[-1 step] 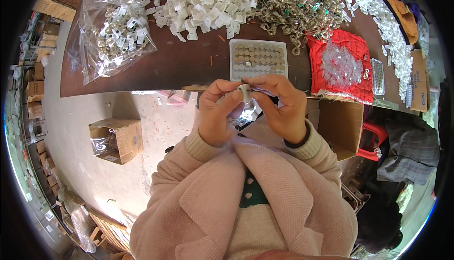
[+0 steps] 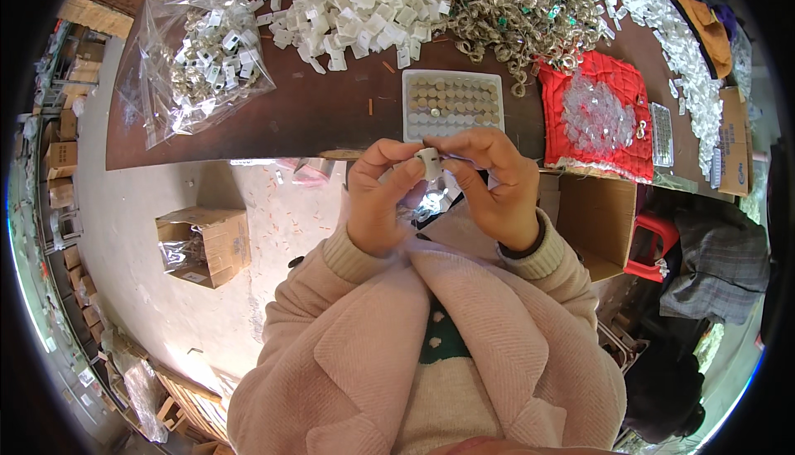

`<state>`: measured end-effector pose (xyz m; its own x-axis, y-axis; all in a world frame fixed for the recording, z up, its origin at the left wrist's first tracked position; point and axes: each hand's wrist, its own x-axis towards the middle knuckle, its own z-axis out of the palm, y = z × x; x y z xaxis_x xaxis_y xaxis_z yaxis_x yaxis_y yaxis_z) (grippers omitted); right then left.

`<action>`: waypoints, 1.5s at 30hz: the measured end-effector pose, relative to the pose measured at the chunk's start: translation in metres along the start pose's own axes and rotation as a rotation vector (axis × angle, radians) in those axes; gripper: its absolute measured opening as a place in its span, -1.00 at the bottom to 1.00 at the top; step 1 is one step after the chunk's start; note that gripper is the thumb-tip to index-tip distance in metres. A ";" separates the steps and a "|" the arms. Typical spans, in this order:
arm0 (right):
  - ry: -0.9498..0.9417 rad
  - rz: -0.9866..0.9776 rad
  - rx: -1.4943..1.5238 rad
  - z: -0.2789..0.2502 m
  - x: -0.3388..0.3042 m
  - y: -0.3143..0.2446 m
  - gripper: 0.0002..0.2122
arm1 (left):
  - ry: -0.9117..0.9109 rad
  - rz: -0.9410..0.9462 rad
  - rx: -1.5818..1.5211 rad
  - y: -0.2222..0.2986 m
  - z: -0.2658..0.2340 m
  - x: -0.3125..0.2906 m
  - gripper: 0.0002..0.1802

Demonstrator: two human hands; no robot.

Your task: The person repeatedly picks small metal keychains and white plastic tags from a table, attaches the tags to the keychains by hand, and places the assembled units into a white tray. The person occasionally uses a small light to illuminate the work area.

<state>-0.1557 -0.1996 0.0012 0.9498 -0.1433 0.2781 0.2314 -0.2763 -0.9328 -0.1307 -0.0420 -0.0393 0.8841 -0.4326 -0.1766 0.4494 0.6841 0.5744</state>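
My left hand (image 2: 383,198) is closed, its thumb and fingers pinching a small white plastic piece (image 2: 430,162) with a dark slot in its face. My right hand (image 2: 495,186) is bent round the same piece from the other side. Its index fingertip rests at the top of the piece, and its thumb lies close by the right edge. Whether anything else sits between the right fingers is hidden. Both hands are held in front of the table's near edge, just below a pale plastic tray (image 2: 453,130) holding rows of round flat discs that look like button cells.
On the brown table (image 2: 331,115) lie a heap of white plastic pieces (image 2: 356,8), a tangled pile of wired parts (image 2: 522,16) and a clear bag (image 2: 207,66) of parts. A red cloth (image 2: 633,82) bears clear pieces. Cardboard boxes (image 2: 228,248) and a red stool (image 2: 650,244) stand below.
My right thumb has shifted slightly right, off the face of the white plastic piece, so more of it shows. My left hand has hardly moved.
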 end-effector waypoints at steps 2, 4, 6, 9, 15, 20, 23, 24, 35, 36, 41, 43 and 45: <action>-0.040 -0.017 -0.019 -0.003 0.000 0.001 -0.86 | 0.002 -0.005 0.004 0.001 -0.001 0.000 -0.88; -0.062 -0.072 -0.094 -0.005 0.000 0.002 -0.86 | -0.003 -0.013 0.032 0.003 0.000 0.000 -0.88; -0.093 -0.096 -0.176 -0.006 0.001 0.003 -0.85 | -0.003 0.004 0.103 0.005 0.002 0.000 -0.86; -0.104 -0.075 -0.119 -0.002 0.004 0.006 -0.84 | 0.046 0.003 0.213 0.011 0.001 0.000 -0.85; -0.092 -0.084 -0.045 -0.004 0.001 0.010 -0.76 | 0.118 0.489 0.591 0.080 -0.015 0.022 -0.82; -0.119 -0.022 0.022 -0.005 -0.005 0.014 -0.79 | 0.368 1.154 1.384 0.199 -0.025 0.080 -0.77; -0.119 -0.025 0.025 -0.004 -0.006 0.016 -0.80 | 0.369 1.301 1.898 0.203 -0.032 0.090 -0.78; -0.116 -0.027 0.024 -0.004 -0.005 0.016 -0.80 | 0.290 1.170 1.846 0.184 -0.036 0.088 -0.79; -0.120 0.002 0.047 -0.006 -0.004 0.015 -0.83 | -0.068 0.814 2.225 0.134 -0.052 0.101 -0.83; -0.111 -0.002 0.051 -0.005 -0.003 0.015 -0.81 | -0.085 0.837 2.165 0.133 -0.047 0.094 -0.82; -0.051 -0.036 0.028 0.008 0.007 0.012 -0.74 | -0.164 0.440 1.279 0.109 -0.018 0.041 -0.82; -0.088 0.016 0.087 0.013 0.008 0.009 -0.68 | -0.198 0.299 0.864 0.086 -0.008 0.026 -0.86; -0.139 -0.066 -0.008 0.015 0.010 0.009 -0.66 | -0.217 0.308 0.603 0.064 -0.002 0.022 -0.83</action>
<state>-0.1412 -0.1892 -0.0076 0.9527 0.0079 0.3039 0.2932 -0.2880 -0.9117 -0.0827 -0.0071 -0.0079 0.8859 -0.4219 0.1927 -0.0219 0.3769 0.9260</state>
